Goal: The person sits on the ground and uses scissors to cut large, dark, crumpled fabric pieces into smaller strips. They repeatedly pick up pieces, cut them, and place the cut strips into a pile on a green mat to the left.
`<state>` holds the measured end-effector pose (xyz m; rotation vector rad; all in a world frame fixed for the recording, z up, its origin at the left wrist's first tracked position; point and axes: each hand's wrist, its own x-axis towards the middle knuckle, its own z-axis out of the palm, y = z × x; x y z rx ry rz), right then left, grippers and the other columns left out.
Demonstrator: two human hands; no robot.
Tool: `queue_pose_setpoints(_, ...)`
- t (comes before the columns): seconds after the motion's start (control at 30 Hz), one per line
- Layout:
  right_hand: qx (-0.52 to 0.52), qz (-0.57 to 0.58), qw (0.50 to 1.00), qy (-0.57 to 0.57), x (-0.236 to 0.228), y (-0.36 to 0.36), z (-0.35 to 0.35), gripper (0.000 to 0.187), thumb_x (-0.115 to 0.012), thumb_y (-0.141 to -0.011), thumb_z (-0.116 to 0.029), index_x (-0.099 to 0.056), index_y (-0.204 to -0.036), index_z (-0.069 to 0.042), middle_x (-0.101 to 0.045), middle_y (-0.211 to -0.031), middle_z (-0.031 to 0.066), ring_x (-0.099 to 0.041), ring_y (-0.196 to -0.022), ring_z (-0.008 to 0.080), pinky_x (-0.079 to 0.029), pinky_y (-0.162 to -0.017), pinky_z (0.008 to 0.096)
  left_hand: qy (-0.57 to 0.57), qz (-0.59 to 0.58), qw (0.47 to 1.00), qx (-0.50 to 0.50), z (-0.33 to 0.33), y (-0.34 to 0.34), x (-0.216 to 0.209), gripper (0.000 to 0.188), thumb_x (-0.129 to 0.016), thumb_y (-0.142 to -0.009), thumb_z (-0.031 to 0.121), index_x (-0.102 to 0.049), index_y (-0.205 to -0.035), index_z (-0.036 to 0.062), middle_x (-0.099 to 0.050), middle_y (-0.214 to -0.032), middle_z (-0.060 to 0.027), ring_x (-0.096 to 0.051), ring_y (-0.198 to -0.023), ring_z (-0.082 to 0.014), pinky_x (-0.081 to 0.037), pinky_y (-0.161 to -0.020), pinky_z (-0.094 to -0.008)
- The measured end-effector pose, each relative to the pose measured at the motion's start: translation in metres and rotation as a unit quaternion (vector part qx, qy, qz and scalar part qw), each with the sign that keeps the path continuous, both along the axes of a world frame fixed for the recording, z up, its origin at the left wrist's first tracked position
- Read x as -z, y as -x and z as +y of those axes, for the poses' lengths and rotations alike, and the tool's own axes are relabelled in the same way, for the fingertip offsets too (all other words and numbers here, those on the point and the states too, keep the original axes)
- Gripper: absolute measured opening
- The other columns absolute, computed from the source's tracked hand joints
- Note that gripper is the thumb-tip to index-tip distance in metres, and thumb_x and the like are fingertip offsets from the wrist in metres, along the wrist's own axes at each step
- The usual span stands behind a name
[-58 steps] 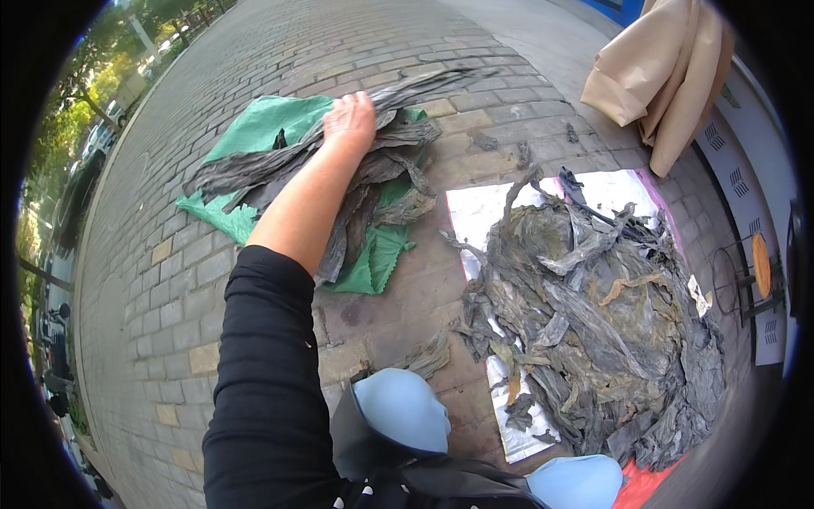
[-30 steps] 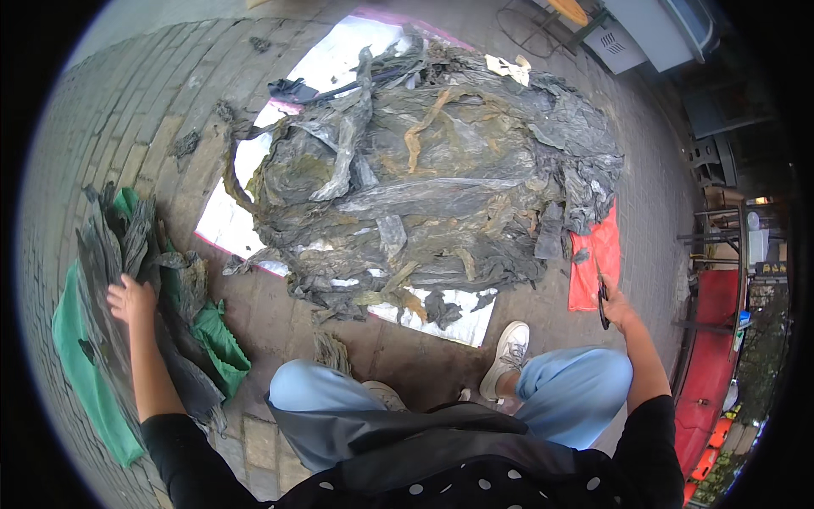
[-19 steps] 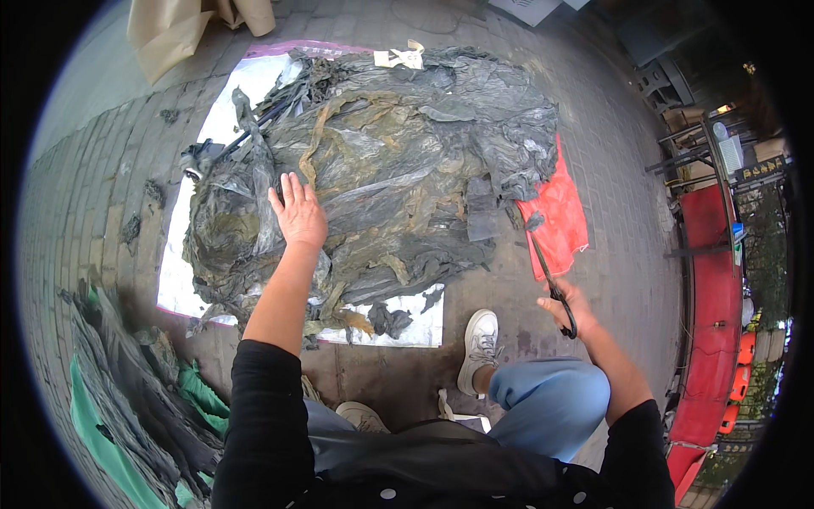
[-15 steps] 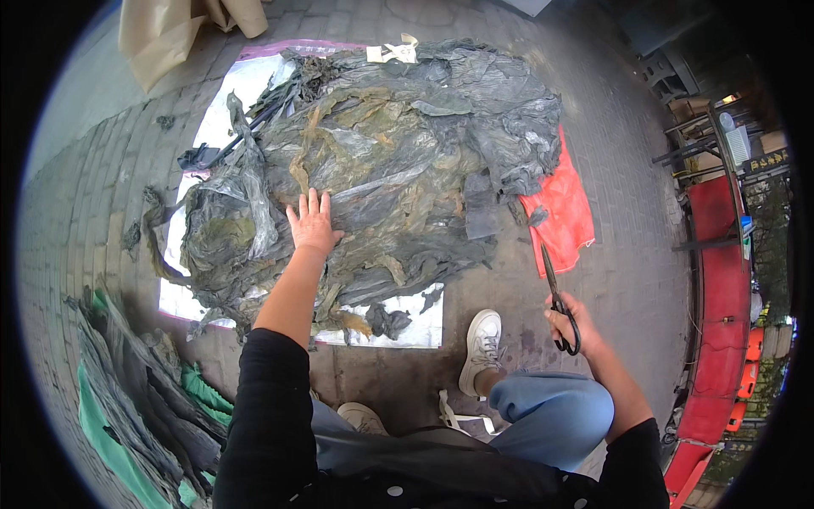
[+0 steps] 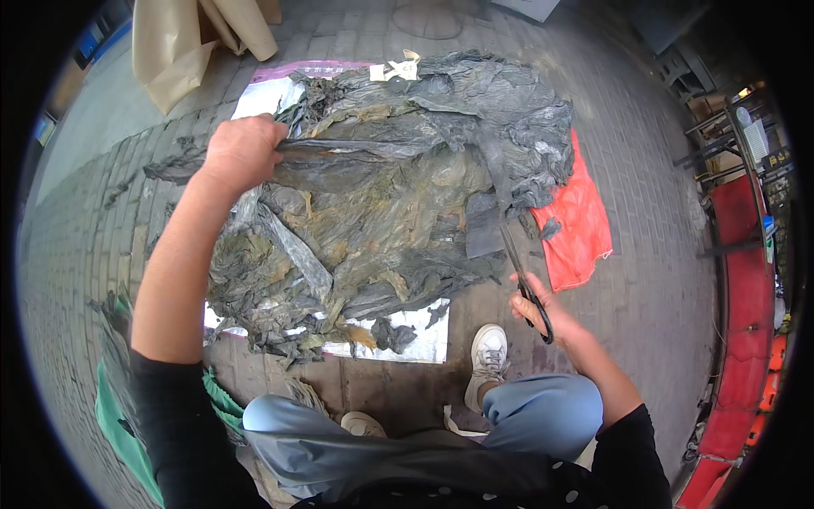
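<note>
Toward the far left of the pile, my left hand (image 5: 242, 154) is closed around a long strip of dried kelp (image 5: 356, 148), which stretches rightward over the other pieces. Wrinkled dark green-brown kelp (image 5: 373, 220) lies spread in a wide heap beneath it. My right hand (image 5: 551, 312) grips a pair of scissors (image 5: 536, 307) by its black handles, the long blades pointing away from me at the heap's right edge. Beside the blades rests a flat, roughly rectangular kelp piece (image 5: 484, 225).
White sacking (image 5: 428, 331) lies under the heap, and a red sack (image 5: 581, 233) sits to its right. Green sacking (image 5: 119, 424) is at my lower left. Brown paper (image 5: 174, 51) stands at the far left; a red-sided rack (image 5: 736, 254) lines the right. My shoes (image 5: 489, 352) are near the heap.
My left hand has gone from lying open on the heap to gripping a kelp strip, farther away and to the left. The scissors have shifted slightly left and away from me.
</note>
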<state>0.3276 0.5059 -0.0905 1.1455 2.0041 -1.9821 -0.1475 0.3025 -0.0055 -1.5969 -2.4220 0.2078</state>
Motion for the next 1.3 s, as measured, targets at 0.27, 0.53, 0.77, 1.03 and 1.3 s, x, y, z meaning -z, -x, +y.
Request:
queue_pose_setpoints(0.27, -0.056, 0.025, 0.998, -0.014, 0.035, 0.066, 0.025, 0.056, -0.064, -0.089, -0.042, -0.041, -0.125, -0.007, -0.049, -0.082, 0.0024, -0.047, -0.070, 0.0097, -0.042, -0.062, 0.0266, -0.063, -0.262, 0.946, -0.180, -0.024, -0.155, 0.079, 0.026, -0.070, -0.075, 0.030, -0.064, -0.090, 0.0091, -0.067, -0.091, -0.0111, -0.065, -0.090, -0.0302, -0.052, -0.078, -0.0427)
queue_pose_setpoints(0.53, -0.091, 0.059, 0.946, -0.305, 0.049, 0.149, 0.088, 0.060, -0.060, -0.085, -0.054, -0.055, -0.116, -0.002, -0.064, -0.105, 0.0218, -0.061, -0.101, 0.0361, -0.047, -0.086, 0.0400, 0.103, -0.183, 0.961, -0.180, -0.033, -0.092, 0.044, 0.018, -0.064, -0.080, 0.023, -0.062, -0.092, 0.0096, -0.064, -0.094, -0.0139, -0.063, -0.091, -0.0334, -0.052, -0.077, -0.0429)
queue_pose_setpoints(0.77, -0.085, 0.065, 0.942, -0.319, 0.050, 0.164, 0.134, 0.054, -0.060, -0.085, -0.051, -0.061, -0.107, -0.002, -0.066, -0.102, 0.0197, -0.062, -0.097, 0.0337, -0.047, -0.082, 0.0382, -0.031, 0.093, 0.985, -0.145, -0.036, -0.153, 0.035, 0.017, -0.062, -0.071, 0.009, -0.061, -0.087, 0.0132, -0.055, -0.086, -0.0087, -0.059, -0.083, -0.0260, -0.051, -0.065, -0.0380)
queue_pose_setpoints(1.03, -0.062, 0.084, 0.992, -0.066, 0.054, 0.107, 0.118, 0.052, -0.049, -0.094, -0.051, -0.045, -0.122, -0.007, -0.049, -0.078, 0.0008, -0.045, -0.061, 0.0068, -0.039, -0.050, 0.0219, -0.049, 0.031, 0.984, -0.170, -0.033, -0.178, 0.080, 0.013, -0.058, -0.072, 0.010, -0.060, -0.084, 0.0135, -0.051, -0.086, -0.0066, -0.054, -0.086, -0.0237, -0.045, -0.068, -0.0354)
queue_pose_setpoints(1.3, -0.023, 0.106, 0.979, -0.171, 0.014, 0.106, 0.112, 0.054, -0.054, -0.089, -0.057, -0.052, -0.110, -0.007, -0.053, -0.074, 0.0004, -0.048, -0.060, 0.0063, -0.039, -0.051, 0.0226, -0.042, 0.111, 0.982, -0.149, -0.072, -0.135, -0.008, 0.007, -0.058, -0.072, 0.006, -0.059, -0.078, 0.0101, -0.052, -0.087, -0.0089, -0.056, -0.087, -0.0257, -0.048, -0.069, -0.0376)
